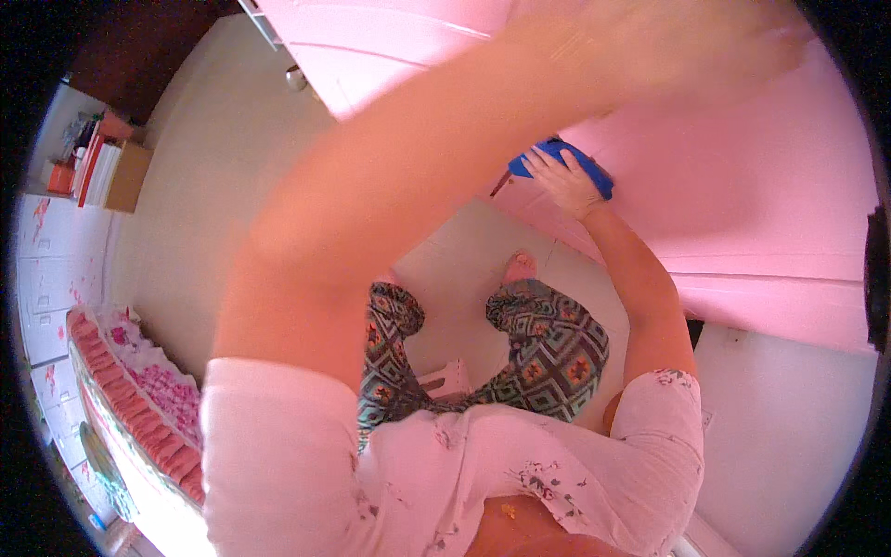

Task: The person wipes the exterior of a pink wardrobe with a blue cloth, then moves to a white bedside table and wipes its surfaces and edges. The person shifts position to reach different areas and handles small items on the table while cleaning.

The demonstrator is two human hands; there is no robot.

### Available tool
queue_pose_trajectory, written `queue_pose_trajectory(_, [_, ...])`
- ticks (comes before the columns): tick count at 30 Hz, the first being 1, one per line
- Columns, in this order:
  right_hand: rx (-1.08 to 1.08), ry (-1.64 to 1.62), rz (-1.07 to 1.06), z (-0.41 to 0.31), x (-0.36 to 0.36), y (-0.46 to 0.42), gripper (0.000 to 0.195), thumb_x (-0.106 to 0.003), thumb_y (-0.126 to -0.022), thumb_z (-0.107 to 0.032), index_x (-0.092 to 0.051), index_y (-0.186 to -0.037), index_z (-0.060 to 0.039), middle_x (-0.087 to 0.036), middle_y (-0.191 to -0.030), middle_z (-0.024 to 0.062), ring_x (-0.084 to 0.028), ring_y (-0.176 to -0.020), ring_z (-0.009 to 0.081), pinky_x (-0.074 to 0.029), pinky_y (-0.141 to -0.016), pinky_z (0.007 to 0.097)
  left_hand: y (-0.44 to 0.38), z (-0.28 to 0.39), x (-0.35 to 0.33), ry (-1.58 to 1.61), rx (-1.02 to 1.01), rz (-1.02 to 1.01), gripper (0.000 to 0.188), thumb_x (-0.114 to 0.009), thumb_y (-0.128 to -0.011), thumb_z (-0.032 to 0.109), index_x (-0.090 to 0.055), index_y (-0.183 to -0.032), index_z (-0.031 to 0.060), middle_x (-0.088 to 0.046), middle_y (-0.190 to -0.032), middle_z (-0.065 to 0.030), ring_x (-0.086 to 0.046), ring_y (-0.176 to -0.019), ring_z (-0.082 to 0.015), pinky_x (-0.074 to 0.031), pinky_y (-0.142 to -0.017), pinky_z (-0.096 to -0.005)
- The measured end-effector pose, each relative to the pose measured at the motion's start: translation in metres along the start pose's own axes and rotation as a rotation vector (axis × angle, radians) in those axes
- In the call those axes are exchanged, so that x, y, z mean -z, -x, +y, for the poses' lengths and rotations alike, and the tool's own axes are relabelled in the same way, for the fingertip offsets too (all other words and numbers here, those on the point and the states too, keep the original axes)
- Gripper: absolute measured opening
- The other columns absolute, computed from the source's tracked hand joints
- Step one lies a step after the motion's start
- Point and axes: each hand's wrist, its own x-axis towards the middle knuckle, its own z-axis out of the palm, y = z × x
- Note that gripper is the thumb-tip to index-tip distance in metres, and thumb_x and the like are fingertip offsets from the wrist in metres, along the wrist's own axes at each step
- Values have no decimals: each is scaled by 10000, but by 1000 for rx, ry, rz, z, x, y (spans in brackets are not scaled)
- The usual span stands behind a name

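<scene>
My right hand (567, 182) lies with its fingers over a blue object (590, 170), perhaps cloth, and holds it beside a large pink panel (752, 181). A thin dark reddish piece (500, 185) sticks out below the blue object's left end. My left arm crosses the upper view, covering part of the pink panel. At its end, my left hand (738, 49) is strongly blurred in front of the panel at the upper right; its fingers and anything in them cannot be made out.
Under my legs is a pink plastic stool (449, 379) on the pale floor (452, 244). At left stand a bed edge with a ruffled cover (132, 404), white drawers (59, 257) and a box with books or papers (129, 177). A round metallic object (295, 78) lies near the panel's upper left edge.
</scene>
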Motion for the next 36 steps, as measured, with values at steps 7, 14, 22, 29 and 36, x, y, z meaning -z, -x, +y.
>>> queue_pose_trajectory(7, [243,1,-274,-24,-48,9,497,-437,-878,-161,-448,-1368,-80,-369,-1462,74,-255,-1393,166,-100,-1159,436,194,147,96,287,954,-1059,321,-614,-774,171,-617,-1079,70,-600,-1091,-152,-577,-1025,-333,-417,-900,-498])
queue_pose_trajectory(14, [350,-240,-410,-99,-182,32,541,-418,-888,-136,-360,-1408,0,-285,-1508,111,-186,-1421,222,-59,-1174,456,192,202,133,554,618,-1211,397,-502,-862,206,-557,-1239,96,-579,-1168,-136,-527,-1126,-324,-381,-956,-511])
queue_pose_trajectory(22, [491,41,-594,-154,-232,27,493,-449,-859,-125,-434,-1337,-6,-341,-1454,107,-213,-1403,243,-48,-1174,469,201,187,151,523,748,-1236,436,-504,-862,217,-526,-1283,107,-527,-1288,-177,-469,-1224,-360,-331,-1019,-541])
queue_pose_trajectory(29, [487,-120,-525,-98,-83,-12,389,-512,-805,-143,-632,-1144,7,-537,-1291,137,-324,-1347,283,-105,-1158,495,213,176,132,357,656,-1092,357,-527,-829,199,-587,-1168,104,-573,-1185,-153,-547,-1087,-297,-397,-927,-489])
queue_pose_trajectory(36, [400,-182,-594,-25,19,-5,350,-535,-795,-192,-656,-1072,-16,-539,-1287,113,-382,-1299,254,-177,-1137,478,219,152,110,406,595,-1127,250,-548,-814,192,-627,-1040,119,-642,-976,-89,-601,-975,-259,-426,-855,-446])
